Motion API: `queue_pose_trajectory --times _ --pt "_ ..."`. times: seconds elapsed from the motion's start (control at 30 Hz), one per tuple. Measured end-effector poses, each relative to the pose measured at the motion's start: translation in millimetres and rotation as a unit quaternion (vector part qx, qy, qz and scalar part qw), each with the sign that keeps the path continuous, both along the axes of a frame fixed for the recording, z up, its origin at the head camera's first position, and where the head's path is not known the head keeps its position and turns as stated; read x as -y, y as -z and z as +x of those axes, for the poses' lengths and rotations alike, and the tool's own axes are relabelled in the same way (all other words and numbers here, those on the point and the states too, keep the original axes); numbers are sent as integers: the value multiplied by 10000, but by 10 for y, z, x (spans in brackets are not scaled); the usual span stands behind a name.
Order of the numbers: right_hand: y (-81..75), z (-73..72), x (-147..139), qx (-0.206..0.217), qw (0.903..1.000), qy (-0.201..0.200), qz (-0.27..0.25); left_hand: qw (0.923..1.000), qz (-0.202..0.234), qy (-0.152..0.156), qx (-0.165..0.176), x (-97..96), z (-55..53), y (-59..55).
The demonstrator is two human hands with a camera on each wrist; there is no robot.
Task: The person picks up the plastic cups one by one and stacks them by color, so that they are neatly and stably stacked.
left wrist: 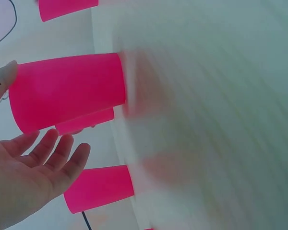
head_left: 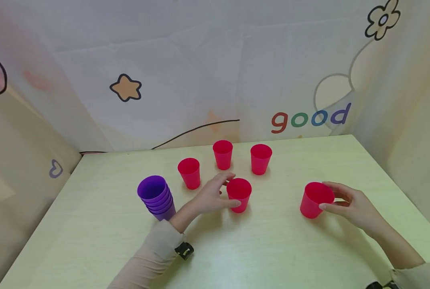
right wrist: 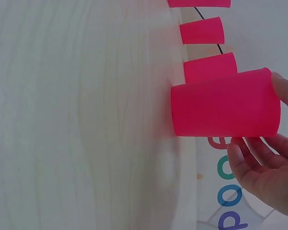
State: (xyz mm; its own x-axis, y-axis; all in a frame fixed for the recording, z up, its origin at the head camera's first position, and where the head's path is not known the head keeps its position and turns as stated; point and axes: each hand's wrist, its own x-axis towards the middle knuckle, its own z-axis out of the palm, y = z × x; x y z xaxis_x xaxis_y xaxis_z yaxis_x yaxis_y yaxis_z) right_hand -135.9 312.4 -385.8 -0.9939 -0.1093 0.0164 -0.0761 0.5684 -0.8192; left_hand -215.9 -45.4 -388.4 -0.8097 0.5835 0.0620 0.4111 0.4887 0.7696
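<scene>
My left hand [head_left: 215, 194] holds a red plastic cup [head_left: 239, 192] near its rim, thumb on the near side and fingers around the far side. To the right, my right hand [head_left: 355, 206] grips another red cup [head_left: 311, 200] between its thumb at the near side and its fingers behind. Both cups are upright with open mouths up, their bases at the tabletop. The left wrist view shows the thumb and spread fingers on opposite sides of the cup [left wrist: 69, 88]. A similar hold on the cup [right wrist: 225, 105] appears in the right wrist view.
Behind the left hand stand three more upright red cups: one at left [head_left: 189, 174], one at the back [head_left: 223, 155], one farther right [head_left: 260, 159]. A nested stack of purple cups [head_left: 157, 196] stands beside the left wrist. A printed curtain [head_left: 200, 80] borders the pale table [head_left: 272, 249].
</scene>
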Motion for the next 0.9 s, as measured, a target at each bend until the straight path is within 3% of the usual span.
queue_pose_trajectory --times 0.4,0.9 --pt "8 -6 -7 -15 10000 -23 -35 9999 12 -105 109 -51 -2 28" --pt "6 -1 6 10 10000 -10 -80 9982 550 -31 -246 -118 37 -150"
